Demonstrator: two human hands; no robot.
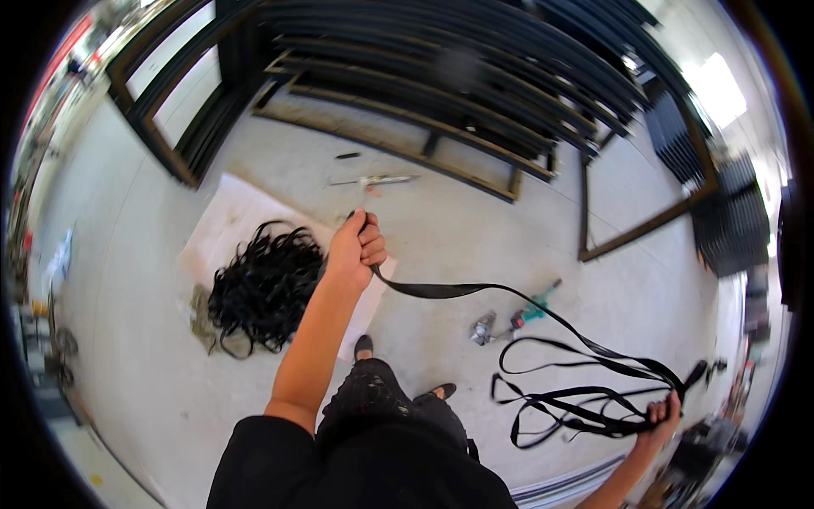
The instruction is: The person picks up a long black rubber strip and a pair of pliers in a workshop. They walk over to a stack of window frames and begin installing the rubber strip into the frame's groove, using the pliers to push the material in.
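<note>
My left hand [358,247] is raised ahead of me, its fingers closed around one part of a long black strap [441,290]. From that fist the strap runs in a slack curve to the right. Over at the lower right my right hand [661,417] grips several gathered loops of the same strap, which hang out to the left of it. On the floor to the left lies a tangled heap of black straps [267,288], on a pale sheet [225,212]; my left forearm passes beside it.
A green power tool [530,314] and a grey metal part [483,327] lie on the floor between my hands. Farther off are a caulking gun [377,180] and a small dark piece [348,156]. Stacked dark frames [424,85] stand at the back, with another frame [649,229] at right.
</note>
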